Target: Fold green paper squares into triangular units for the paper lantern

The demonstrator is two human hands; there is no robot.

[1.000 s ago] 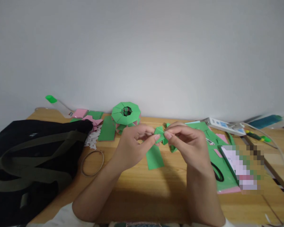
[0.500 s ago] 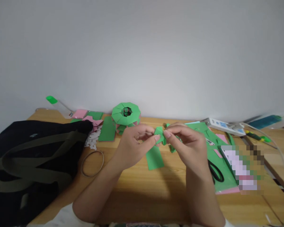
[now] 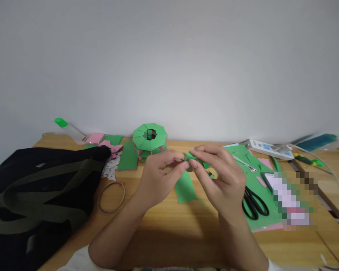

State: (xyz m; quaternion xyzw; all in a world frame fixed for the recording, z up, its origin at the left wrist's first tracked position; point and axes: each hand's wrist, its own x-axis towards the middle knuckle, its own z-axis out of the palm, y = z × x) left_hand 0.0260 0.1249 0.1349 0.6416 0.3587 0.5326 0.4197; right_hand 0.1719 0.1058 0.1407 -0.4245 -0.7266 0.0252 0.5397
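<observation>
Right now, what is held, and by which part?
The left hand and right hand pinch a folded green paper, thumbs at its near edge; much of it is hidden.

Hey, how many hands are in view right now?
2: the left hand and the right hand, both pinching folded green paper above the wooden table.
</observation>
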